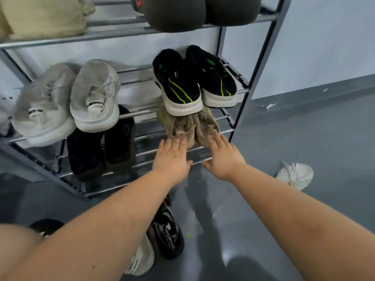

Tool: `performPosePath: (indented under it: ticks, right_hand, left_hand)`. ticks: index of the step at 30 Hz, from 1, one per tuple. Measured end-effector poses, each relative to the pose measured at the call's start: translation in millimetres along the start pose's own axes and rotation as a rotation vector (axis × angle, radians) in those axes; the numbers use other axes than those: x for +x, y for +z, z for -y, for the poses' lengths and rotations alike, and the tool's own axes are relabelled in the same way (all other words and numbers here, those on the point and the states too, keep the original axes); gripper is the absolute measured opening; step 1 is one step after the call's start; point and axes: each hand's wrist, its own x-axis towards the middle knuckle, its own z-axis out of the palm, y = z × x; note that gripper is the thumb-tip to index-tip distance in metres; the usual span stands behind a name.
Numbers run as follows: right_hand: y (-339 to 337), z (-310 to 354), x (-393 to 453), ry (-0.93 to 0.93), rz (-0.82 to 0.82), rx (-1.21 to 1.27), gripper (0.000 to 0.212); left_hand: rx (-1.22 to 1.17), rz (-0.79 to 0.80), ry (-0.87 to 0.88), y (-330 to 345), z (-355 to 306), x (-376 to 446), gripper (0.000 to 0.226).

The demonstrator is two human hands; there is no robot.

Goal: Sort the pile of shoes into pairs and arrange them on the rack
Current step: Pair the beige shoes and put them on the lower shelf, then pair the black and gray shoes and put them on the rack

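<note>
The tan pair (189, 126) sits on a lower shelf of the rack (261, 57), toes toward the wall, heels toward the person, the two shoes touching side by side. Both hands are at the heels: the left hand (172, 157) lies flat with straight fingers (176, 141) against the heel of the left shoe, and the right hand (221, 157) likewise with fingers spread on the heel of the right shoe. Neither hand grips anything; both appear to be pressing the pair inward, which I judge to be a squaring-up push so the heels sit behind the front rail.

Directly above, the black pair with green stripes (194, 82) rests heels-out, overhanging the tan pair and hiding its toes. To the left on the same upper level is the grey-white pair (69, 102), tilted forward. Below those, beside the tan pair, a dark pair (101, 147) lies flat on the rails. The top shelf carries dark grey slippers (194, 11) and a cream item (44, 17), blurred.

Outstanding on the floor (304, 138): a white shoe (295, 175) near the rack's right leg, a black patterned shoe (167, 234) under the left forearm, a pale shoe (142, 258) just beside it, and a dark object (45, 227) at lower left, too hidden to identify. Sorting is therefore judged incomplete.
</note>
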Motion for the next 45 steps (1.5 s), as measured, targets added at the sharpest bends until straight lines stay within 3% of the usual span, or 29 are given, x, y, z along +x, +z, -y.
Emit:
performPosePath:
  ticks: [12, 26, 32, 45]
  right_hand:
    - [-6.0, -33.1, -97.1, 0.022, 0.118, -0.175, 0.085]
    - [-8.1, -123.2, -158.8, 0.168, 0.137, -0.201, 0.081]
    - [11.1, -169.0, -174.9, 0.335, 0.137, -0.113, 0.079]
    - [106.5, -225.1, -213.5, 0.536, 0.317, 0.037, 0.076]
  left_hand:
    - [0.156, 0.075, 0.329, -26.2, -40.5, -63.9, 0.077]
    - [0.217, 0.123, 0.477, -32.2, -145.0, -41.0, 0.076]
    - [0.25, 0.16, 0.563, -10.4, -191.0, -30.4, 0.075]
    - [0.246, 0.346, 0.624, 70.2, -235.7, -26.0, 0.072]
